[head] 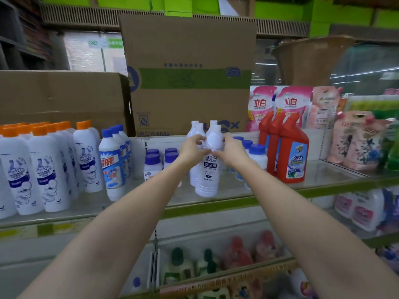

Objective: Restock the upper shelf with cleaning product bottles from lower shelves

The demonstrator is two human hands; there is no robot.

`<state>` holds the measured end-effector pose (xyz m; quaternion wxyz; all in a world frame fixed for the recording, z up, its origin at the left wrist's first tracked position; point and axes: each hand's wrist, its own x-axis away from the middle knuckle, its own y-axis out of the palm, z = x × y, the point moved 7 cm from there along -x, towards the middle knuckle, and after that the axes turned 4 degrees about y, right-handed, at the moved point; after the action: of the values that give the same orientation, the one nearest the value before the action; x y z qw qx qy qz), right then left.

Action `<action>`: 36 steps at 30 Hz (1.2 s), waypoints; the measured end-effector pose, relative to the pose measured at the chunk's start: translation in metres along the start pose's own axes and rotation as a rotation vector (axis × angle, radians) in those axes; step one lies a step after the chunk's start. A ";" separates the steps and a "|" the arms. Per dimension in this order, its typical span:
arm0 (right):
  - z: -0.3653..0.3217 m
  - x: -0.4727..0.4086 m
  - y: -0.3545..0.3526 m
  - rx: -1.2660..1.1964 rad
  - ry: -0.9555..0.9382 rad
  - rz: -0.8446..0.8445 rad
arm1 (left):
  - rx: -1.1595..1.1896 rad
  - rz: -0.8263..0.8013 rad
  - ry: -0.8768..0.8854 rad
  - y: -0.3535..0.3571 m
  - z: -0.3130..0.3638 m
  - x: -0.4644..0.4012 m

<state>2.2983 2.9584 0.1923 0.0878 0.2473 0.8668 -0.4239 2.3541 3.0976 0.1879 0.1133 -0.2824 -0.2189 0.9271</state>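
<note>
- Setting a white bottle (208, 167) down on the upper shelf (216, 205) is where you stand: its base looks to rest on the shelf surface near the front edge, in the middle stretch.
- Your left hand (192, 148) has its grip curled round the bottle's shoulder from the left; your right hand (232, 151) grips the same shoulder from the right, fingers wrapped toward the neck. Neither grip has let go.
- Behind it, farther back, stand more white bottles of the same kind (196, 134), so part of this row looks filled already. How many are still to come up, you cannot tell from here.
- To the left sit small blue-capped bottles (152, 164), then tall blue-capped bottles (112, 167) and orange-capped bottles (38, 167); to the right, red bottles (289, 152) with angled necks.
- Bare shelf shows in front of the small blue-capped ones and around the white bottle, so I judge there is room for more.
- Lower shelves (226, 275) below hold blurred stock, green-capped and red.
- As for the bottle itself: white plastic, slim, narrow neck with a white cap, ridged near the base, a printed label on the front. It stands upright.
- I judge what is left is to release, square the label forward, and fetch the next.
</note>
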 end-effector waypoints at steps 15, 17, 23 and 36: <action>0.041 -0.058 0.003 -0.041 -0.198 0.030 | -0.498 0.145 0.116 0.038 0.026 -0.049; 0.043 -0.065 0.006 -0.025 -0.221 0.024 | -0.573 0.137 0.143 0.037 0.032 -0.053; 0.049 -0.080 0.005 -0.016 -0.238 -0.023 | -0.693 0.134 0.181 0.045 0.037 -0.063; 0.047 -0.087 0.010 0.113 -0.279 0.009 | -0.764 0.217 0.170 0.053 0.028 -0.063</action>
<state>2.3762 2.8960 0.1874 0.1954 0.1942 0.8198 -0.5021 2.3852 3.0207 0.2142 -0.0807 -0.4013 -0.5064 0.7589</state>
